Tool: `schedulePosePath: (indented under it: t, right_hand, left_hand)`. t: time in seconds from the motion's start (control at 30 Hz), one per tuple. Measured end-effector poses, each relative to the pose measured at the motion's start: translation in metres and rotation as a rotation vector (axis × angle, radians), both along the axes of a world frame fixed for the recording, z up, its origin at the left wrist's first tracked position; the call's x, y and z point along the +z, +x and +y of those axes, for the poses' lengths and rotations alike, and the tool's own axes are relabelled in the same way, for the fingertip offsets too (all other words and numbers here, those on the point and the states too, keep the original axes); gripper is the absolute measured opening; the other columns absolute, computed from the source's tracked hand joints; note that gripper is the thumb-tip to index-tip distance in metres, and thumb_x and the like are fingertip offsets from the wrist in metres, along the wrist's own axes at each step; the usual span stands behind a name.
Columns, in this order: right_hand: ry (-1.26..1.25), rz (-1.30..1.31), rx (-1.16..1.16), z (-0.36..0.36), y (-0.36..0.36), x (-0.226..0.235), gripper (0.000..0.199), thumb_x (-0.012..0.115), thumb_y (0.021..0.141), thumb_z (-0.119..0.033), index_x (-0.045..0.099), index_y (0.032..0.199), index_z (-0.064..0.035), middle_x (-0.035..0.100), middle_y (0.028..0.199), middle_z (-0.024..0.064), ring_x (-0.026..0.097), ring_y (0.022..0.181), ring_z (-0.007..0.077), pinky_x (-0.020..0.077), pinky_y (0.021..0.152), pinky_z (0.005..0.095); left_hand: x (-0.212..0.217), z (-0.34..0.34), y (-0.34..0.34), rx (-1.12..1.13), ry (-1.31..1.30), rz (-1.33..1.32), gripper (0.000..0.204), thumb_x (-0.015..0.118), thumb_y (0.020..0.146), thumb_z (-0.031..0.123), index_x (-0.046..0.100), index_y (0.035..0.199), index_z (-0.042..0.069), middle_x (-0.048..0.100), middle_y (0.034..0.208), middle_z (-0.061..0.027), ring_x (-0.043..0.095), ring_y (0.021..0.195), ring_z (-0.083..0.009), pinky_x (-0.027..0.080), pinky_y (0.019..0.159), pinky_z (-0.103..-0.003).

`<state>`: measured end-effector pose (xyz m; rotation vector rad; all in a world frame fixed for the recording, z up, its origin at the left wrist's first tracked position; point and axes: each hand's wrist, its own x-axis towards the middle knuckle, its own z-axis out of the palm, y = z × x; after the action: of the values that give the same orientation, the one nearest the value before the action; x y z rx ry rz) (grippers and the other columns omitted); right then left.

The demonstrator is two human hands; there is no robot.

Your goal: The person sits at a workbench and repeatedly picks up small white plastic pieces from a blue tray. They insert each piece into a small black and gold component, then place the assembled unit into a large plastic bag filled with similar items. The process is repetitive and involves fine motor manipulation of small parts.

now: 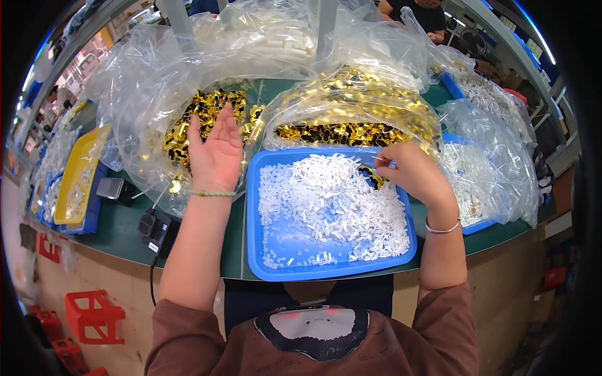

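My left hand [216,153] is held palm up with its fingers stretched out and nothing visible in it. It is over the edge of a clear plastic bag, beside a heap of small gold-and-black parts [188,125]. Above the far right of a blue tray [252,219], my right hand [407,169] is closed in a pinch. Something tiny and pale shows at its fingertips, too small to name. Many small white plastic pieces [332,194] fill the tray. A few gold-and-black parts [374,177] lie among them, just under my right fingers.
Behind the tray, a large clear bag [357,100] bulges with more gold-and-black parts. Bagged blue trays [480,222] of white pieces stand at the right. A yellow tray [78,182], a black adapter [155,229] with a cable and red stools [94,316] are at left. Another person [426,15] sits opposite.
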<state>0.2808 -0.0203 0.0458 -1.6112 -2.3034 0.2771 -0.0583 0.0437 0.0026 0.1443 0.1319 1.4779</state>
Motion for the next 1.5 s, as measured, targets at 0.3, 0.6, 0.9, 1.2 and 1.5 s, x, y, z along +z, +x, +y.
schedulePosePath:
  t: [0.3, 0.6, 0.9, 1.2, 1.5]
  right_hand:
    - [0.104, -0.115, 0.04, 0.012, -0.015, -0.03, 0.015, 0.071, 0.076, -0.008, 0.07, 0.089, -0.0016, 0.069, 0.086, 0.0136, 0.066, 0.079, 0.03, 0.0513, 0.072, 0.0383]
    - [-0.157, 0.382, -0.022, 0.001, -0.035, -0.001, 0.012, 0.068, 0.08, -0.006, 0.071, 0.09, -0.0005, 0.068, 0.078, 0.0106, 0.061, 0.068, 0.0172, 0.0484, 0.064, 0.0298]
    - [-0.047, 0.525, 0.092, -0.013, -0.058, -0.009, 0.012, 0.071, 0.08, -0.007, 0.067, 0.09, -0.0019, 0.066, 0.075, 0.0054, 0.051, 0.058, 0.0097, 0.0419, 0.054, 0.0257]
    - [0.298, 0.526, 0.232, -0.014, -0.061, -0.009, 0.018, 0.075, 0.076, -0.003, 0.063, 0.089, -0.0046, 0.064, 0.081, 0.0039, 0.047, 0.053, 0.011, 0.0383, 0.049, 0.0241]
    - [0.473, 0.633, 0.273, -0.018, -0.074, -0.01, 0.023, 0.073, 0.076, 0.004, 0.068, 0.097, -0.0039, 0.067, 0.087, 0.0094, 0.065, 0.069, 0.0164, 0.0532, 0.058, 0.0265]
  left_hand:
    - [0.003, -0.034, 0.05, -0.278, 0.245, 0.732, 0.037, 0.055, 0.098, 0.026, 0.054, 0.126, 0.001, 0.065, 0.112, -0.0098, 0.065, 0.094, -0.0143, 0.054, 0.083, -0.026]
    - [-0.006, -0.052, 0.073, -0.333, 0.535, 1.213, 0.042, 0.065, 0.09, 0.006, 0.053, 0.13, -0.001, 0.06, 0.124, -0.0087, 0.06, 0.108, -0.0137, 0.048, 0.096, -0.028]
    - [-0.003, -0.053, 0.074, -0.304, 0.523, 1.245, 0.025, 0.066, 0.089, 0.006, 0.062, 0.113, 0.0, 0.066, 0.106, -0.0047, 0.064, 0.097, -0.0119, 0.052, 0.086, -0.025]
    - [-0.003, -0.048, 0.069, -0.376, 0.476, 1.076, 0.022, 0.063, 0.092, 0.008, 0.062, 0.113, 0.001, 0.065, 0.107, -0.004, 0.063, 0.097, -0.0113, 0.053, 0.089, -0.028]
    - [-0.003, -0.049, 0.065, -0.367, 0.473, 0.923, 0.022, 0.062, 0.093, 0.007, 0.061, 0.114, 0.003, 0.064, 0.109, -0.0048, 0.062, 0.101, -0.0125, 0.052, 0.092, -0.029]
